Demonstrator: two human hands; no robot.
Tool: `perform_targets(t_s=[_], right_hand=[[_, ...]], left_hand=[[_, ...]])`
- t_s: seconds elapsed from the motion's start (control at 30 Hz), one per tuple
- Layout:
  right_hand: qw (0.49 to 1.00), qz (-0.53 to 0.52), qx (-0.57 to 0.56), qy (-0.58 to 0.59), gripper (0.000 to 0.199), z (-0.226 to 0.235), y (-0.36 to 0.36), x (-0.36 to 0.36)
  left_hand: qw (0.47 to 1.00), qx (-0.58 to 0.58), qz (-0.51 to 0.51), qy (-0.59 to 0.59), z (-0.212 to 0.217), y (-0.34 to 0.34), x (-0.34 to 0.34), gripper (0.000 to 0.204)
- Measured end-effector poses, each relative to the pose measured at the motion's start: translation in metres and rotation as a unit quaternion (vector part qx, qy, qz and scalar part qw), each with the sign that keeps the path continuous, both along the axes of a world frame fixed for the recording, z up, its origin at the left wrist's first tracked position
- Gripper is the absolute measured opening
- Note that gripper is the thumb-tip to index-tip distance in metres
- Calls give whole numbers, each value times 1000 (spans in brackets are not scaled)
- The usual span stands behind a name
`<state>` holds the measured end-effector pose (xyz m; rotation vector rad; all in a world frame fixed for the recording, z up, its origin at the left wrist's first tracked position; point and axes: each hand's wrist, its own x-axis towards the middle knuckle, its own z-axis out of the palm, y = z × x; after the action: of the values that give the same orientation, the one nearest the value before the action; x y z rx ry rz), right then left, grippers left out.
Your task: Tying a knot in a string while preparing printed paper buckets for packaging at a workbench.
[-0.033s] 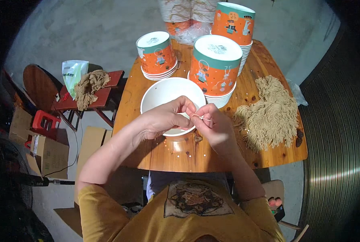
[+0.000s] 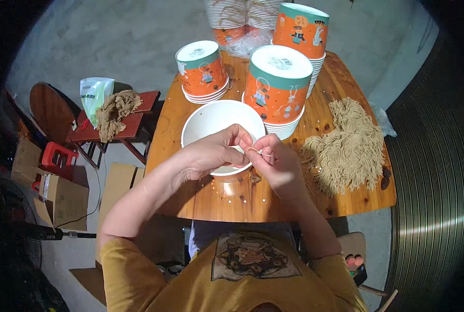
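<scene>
Both hands meet over the near right rim of a white paper bucket (image 2: 200, 122), its opening turned up toward me. A thin pale string (image 2: 264, 153) runs between them and curls past the fingers of my right hand (image 2: 274, 161), which pinches it. My left hand (image 2: 219, 151) has its fingertips pressed together at the string's other part, touching the right fingertips. What lies inside the bucket under my hands is mostly hidden. To the right rests a heap of beige cords (image 2: 349, 148) on the wooden table (image 2: 211, 205).
Upside-down orange and green paper buckets stand in stacks behind the white one: a short stack (image 2: 203, 73), a nearer stack (image 2: 276, 91) and a taller stack (image 2: 300, 34). Crumpled clear plastic (image 2: 247, 46) lies between. Small white beads dot the table. Left, a red bench (image 2: 130, 125) holds more cord.
</scene>
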<state>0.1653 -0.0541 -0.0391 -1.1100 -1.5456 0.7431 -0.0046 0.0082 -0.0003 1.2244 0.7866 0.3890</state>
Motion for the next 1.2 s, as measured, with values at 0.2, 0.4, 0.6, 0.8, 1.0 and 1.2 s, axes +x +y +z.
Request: perform_targets(t_s=[0.2, 0.4, 0.6, 0.8, 1.0, 1.2], right_hand=[[999, 3, 19, 27, 8, -5, 1, 5], [998, 1, -17, 59, 4, -6, 2, 11], [1000, -4, -26, 15, 7, 7, -6, 8], [998, -35, 15, -58, 10, 10, -6, 6], [997, -18, 35, -66, 10, -2, -2, 10], [999, -13, -20, 28, 8, -5, -6, 7]], left_hand=[[988, 133, -10, 78, 5, -4, 5, 35], [944, 304, -22, 123, 7, -10, 2, 29], [938, 315, -24, 143, 18, -19, 8, 39], [861, 492, -23, 123, 20, -28, 10, 42], [799, 592, -30, 103, 12, -28, 11, 53], [841, 524, 1, 131, 6, -20, -2, 44]])
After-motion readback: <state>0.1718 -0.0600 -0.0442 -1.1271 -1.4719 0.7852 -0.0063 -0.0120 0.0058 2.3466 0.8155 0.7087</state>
